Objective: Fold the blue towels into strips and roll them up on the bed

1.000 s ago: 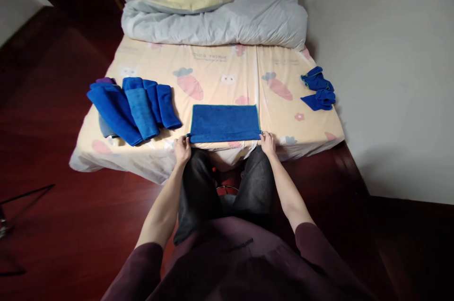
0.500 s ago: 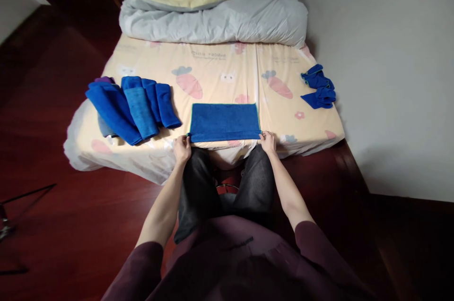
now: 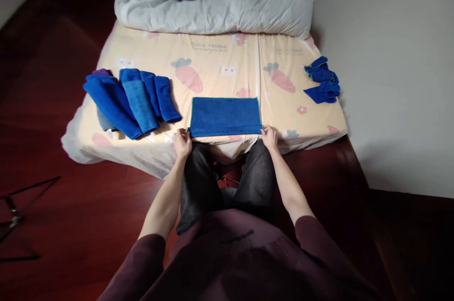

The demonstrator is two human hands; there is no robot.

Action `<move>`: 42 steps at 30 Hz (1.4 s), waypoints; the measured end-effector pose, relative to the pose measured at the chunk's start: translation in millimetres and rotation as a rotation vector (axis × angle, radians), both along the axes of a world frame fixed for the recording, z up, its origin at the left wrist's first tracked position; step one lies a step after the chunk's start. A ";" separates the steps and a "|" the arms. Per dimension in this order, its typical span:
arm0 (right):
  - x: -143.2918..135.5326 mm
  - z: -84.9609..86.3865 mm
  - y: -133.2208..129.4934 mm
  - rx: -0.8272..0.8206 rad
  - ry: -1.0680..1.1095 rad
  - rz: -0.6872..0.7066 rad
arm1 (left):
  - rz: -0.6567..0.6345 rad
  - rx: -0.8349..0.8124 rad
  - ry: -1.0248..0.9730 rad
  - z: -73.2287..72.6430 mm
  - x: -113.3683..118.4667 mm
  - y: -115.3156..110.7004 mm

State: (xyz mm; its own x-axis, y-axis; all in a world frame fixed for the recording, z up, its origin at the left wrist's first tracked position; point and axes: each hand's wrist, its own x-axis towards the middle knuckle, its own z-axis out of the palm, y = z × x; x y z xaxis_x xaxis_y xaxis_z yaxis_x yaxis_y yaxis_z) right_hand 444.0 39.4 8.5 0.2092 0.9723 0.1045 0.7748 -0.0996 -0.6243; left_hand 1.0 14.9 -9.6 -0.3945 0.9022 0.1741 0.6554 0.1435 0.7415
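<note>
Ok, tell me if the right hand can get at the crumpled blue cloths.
Probably yes: only patterned sheet shows between the right hand and the crumpled cloths, though that hand pinches the flat blue cloth.

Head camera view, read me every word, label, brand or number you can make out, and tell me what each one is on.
None can be read clearly.
Bed sheet: two printed patches near the rolled quilt, too blurred to read.
Dark purple shirt: small dark lettering, too small to read.
Blue cloth: no lettering visible.
</note>
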 end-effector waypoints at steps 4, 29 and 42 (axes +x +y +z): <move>-1.4 2.0 -1.8 -0.015 0.012 -0.020 | -0.002 0.006 -0.005 1.6 0.5 -0.6; -4.8 10.7 -5.2 0.014 -0.139 0.005 | -0.093 -0.027 0.111 6.6 0.4 -1.3; -4.6 9.7 -4.2 -0.066 -0.148 0.012 | -0.069 -0.132 0.129 5.2 1.3 4.3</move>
State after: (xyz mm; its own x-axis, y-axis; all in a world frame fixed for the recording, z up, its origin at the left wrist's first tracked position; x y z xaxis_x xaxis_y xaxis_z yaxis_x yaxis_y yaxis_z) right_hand 439.4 35.2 18.2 0.1850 0.9803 0.0693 0.8591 -0.1271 -0.4957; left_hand 2.4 19.2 -4.5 -0.3127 0.9448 0.0975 0.7557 0.1853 0.6281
